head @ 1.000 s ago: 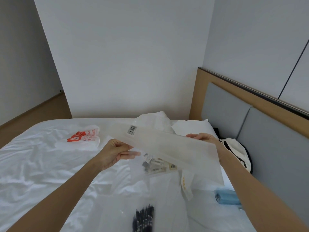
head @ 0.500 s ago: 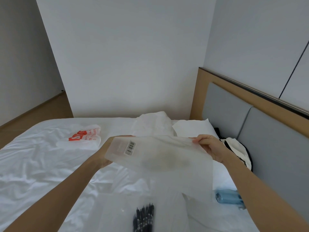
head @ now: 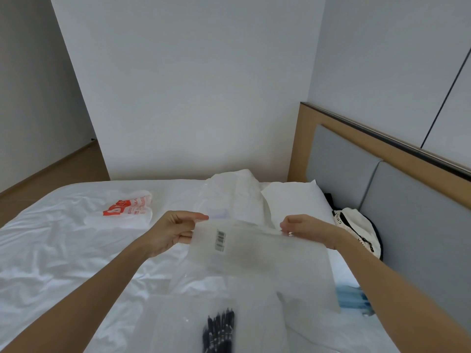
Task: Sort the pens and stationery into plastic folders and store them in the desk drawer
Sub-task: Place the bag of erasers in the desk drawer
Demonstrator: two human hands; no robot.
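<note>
Left hand (head: pixel 169 234) and right hand (head: pixel 304 229) each pinch a top corner of the translucent plastic folder (head: pixel 265 258), held above the bed (head: pixel 51 250). Part the mouth first; bundled pens (head: pixel 219 332) lie below

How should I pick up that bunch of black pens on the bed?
Take the bunch of black pens around the middle of the barrels, coming down from above. They lie flat, side by side, lengthwise toward the person, so fingers can probably close across the bundle. They seem to sit inside a clear plastic folder, so you may have to reach in first.
</note>
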